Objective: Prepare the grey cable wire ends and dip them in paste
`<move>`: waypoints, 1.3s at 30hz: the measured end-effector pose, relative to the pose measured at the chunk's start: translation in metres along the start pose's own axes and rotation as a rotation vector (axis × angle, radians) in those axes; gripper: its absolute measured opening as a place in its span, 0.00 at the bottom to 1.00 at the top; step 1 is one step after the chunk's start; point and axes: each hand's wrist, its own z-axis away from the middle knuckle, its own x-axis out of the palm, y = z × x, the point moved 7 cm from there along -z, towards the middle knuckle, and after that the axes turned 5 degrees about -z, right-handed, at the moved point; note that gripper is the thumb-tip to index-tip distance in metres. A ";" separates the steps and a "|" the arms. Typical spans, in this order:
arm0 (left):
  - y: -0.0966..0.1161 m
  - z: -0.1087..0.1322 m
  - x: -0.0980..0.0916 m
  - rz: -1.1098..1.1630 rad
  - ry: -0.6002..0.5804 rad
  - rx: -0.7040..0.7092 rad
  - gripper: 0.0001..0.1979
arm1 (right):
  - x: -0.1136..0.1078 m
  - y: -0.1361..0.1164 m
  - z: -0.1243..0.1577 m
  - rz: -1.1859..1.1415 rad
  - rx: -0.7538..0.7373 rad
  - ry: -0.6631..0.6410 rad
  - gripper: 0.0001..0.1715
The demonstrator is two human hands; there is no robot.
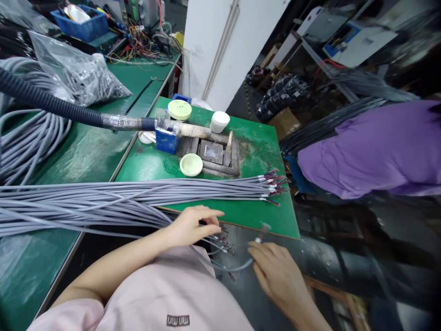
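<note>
My left hand closes around several grey multi-core cables close to their stripped ends, and short red and dark wires poke out past my fingers. My right hand pinches a single grey cable, whose blurred end rises above my fingers. A long bundle of similar cables lies across the green workbench, with its coloured wire ends fanned out at the right. The cables run left past the bench edge, above my lap.
Ahead stand a metal solder pot, a blue box, pale green lids and a white jar. A ribbed black hose crosses to the left, above coiled grey cable and a plastic bag. A person in purple is at the right.
</note>
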 end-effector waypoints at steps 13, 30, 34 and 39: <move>-0.010 0.020 -0.059 -1.205 0.125 0.073 0.11 | 0.061 -0.043 -0.055 -0.915 0.270 -0.359 0.14; -0.012 -0.025 -0.016 -1.027 -0.240 -0.180 0.13 | 0.109 -0.028 -0.088 -2.172 0.751 0.020 0.19; -0.010 -0.037 -0.018 -1.081 -0.221 -0.201 0.17 | 0.093 0.011 -0.089 -2.117 0.886 0.551 0.14; -0.011 -0.039 -0.013 -1.119 -0.190 -0.196 0.18 | 0.038 0.039 -0.053 -1.743 0.759 1.105 0.15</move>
